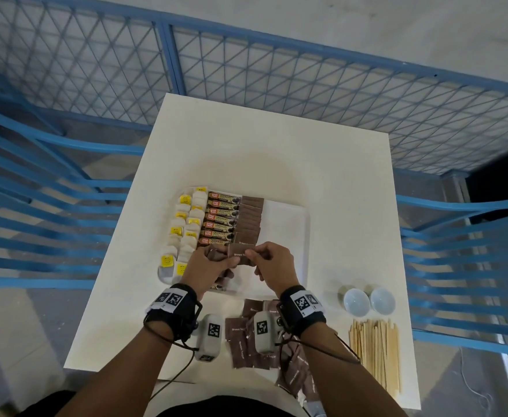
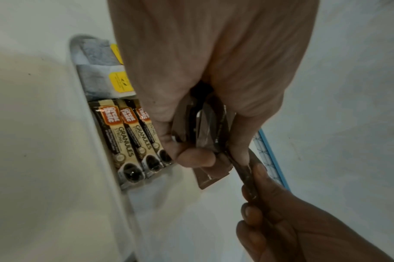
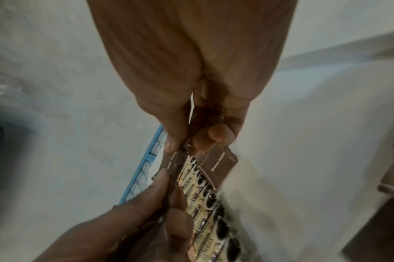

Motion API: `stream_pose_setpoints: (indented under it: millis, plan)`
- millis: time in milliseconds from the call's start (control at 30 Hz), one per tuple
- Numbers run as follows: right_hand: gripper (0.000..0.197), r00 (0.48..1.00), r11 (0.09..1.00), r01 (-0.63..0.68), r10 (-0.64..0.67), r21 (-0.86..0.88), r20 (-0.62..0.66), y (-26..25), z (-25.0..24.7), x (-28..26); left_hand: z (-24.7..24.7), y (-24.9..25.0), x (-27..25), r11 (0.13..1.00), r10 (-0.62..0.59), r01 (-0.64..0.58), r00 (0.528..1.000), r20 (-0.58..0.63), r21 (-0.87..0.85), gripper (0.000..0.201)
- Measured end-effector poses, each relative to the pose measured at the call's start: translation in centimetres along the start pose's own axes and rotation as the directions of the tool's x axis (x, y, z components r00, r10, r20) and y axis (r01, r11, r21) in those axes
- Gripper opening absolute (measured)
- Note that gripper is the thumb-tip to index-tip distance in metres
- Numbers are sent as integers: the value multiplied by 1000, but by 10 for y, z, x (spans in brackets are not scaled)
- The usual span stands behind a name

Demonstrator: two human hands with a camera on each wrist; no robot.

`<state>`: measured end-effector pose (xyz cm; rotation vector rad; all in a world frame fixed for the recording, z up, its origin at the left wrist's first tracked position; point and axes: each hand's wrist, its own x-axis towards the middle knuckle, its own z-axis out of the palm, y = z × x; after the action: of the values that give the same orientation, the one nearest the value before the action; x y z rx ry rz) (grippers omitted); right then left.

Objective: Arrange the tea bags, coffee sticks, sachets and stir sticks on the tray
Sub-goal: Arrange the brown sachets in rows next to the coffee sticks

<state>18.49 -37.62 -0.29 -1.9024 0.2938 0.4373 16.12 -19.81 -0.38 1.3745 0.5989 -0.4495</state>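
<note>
A white tray (image 1: 288, 212) holds tea bags (image 1: 186, 224) at its left, a column of coffee sticks (image 1: 221, 219) and a row of brown sugar sachets (image 1: 251, 215). Over the tray's near end, my left hand (image 1: 207, 266) grips a small stack of brown sachets (image 2: 205, 131). My right hand (image 1: 272, 264) pinches one sachet (image 1: 238, 252) at the top of that stack between thumb and forefinger. In the right wrist view the pinched sachet (image 3: 175, 159) shows edge-on, just above the coffee sticks (image 3: 205, 200).
More loose brown sachets (image 1: 240, 335) lie on the white table near its front edge, partly under my wrists. A bundle of wooden stir sticks (image 1: 377, 350) lies at the front right, behind it two small white bowls (image 1: 356, 302). Blue railings surround the table.
</note>
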Motion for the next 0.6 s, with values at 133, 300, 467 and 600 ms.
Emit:
stream_pose_setpoints:
  millis: [133,300,467,600]
  plan:
    - [17,994,998,-35,41,-57,106,4,1,-2,-4,-2,1,999,-14,14,1000,-15,33,22]
    - [18,996,992,-83,81,-91,-24,15,1,11,-11,-9,4,998,-33,38,995,-93,55,7]
    - [17,990,980,-98,77,-175,-122,21,8,25,-25,-11,9,988,-151,153,987,-62,27,19]
    - [16,990,968,-89,61,-235,-123,21,21,27,-33,-7,8,987,-160,160,986,-49,5,22]
